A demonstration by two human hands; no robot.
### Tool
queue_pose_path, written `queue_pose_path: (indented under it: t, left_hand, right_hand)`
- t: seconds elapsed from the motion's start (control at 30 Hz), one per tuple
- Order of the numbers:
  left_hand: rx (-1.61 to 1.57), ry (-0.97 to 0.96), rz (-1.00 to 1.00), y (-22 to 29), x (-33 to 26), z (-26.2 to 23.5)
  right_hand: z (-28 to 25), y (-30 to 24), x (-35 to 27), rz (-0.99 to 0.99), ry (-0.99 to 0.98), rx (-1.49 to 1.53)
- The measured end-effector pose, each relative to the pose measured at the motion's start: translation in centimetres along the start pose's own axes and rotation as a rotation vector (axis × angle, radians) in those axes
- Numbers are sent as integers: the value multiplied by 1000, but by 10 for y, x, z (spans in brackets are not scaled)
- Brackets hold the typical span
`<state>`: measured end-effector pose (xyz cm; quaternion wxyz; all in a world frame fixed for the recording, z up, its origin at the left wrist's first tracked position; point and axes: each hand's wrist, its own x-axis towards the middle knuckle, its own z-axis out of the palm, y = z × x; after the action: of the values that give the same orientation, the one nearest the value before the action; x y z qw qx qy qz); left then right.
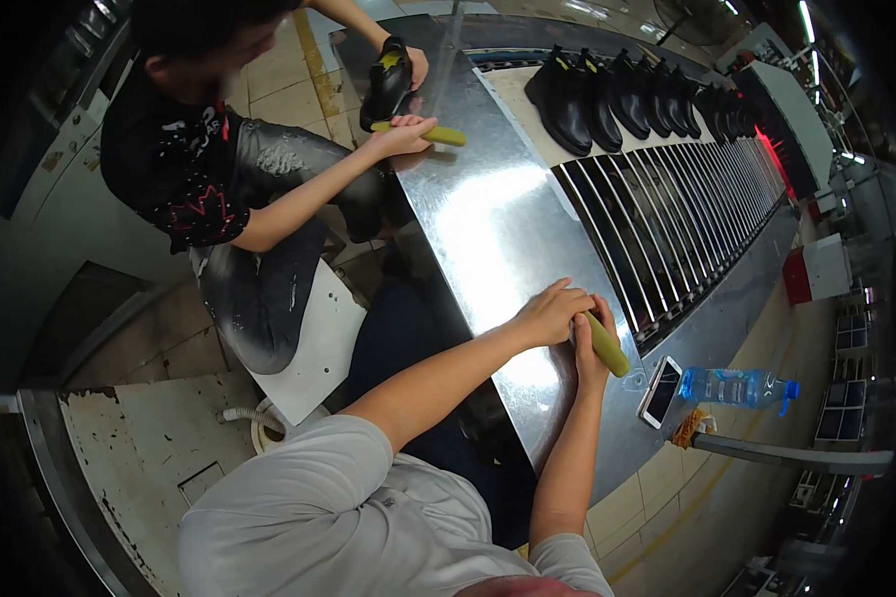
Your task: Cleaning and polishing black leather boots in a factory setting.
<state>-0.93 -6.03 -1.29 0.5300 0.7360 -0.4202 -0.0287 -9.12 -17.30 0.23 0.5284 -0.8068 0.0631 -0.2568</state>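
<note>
At the steel table's near part, my right hand is wrapped round a smooth olive-green bar with a rounded end. My left hand meets it at the bar's upper end, its fingers curled in. Whatever those left fingers hold is hidden from this view. Both hands are close together over the steel tabletop. Across from me to the left, a seated co-worker grips a similar green bar in one hand and a black ankle boot in the other.
A roller conveyor runs along the table's far side, with several black boots on a pale board. Right of my hands lie a phone and a clear blue bottle on its side. A metal bar juts out nearby.
</note>
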Motion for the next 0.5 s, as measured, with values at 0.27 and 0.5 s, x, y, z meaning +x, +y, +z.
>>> queue_pose_path:
  t: [0.27,0.5]
  left_hand:
    - [-54,38,-20,2,-2,-1]
    - [-80,45,-10,3,-1,0]
  right_hand:
    - [1,-1,-3,41,13,35]
    - [-1,1,-3,61,26,24]
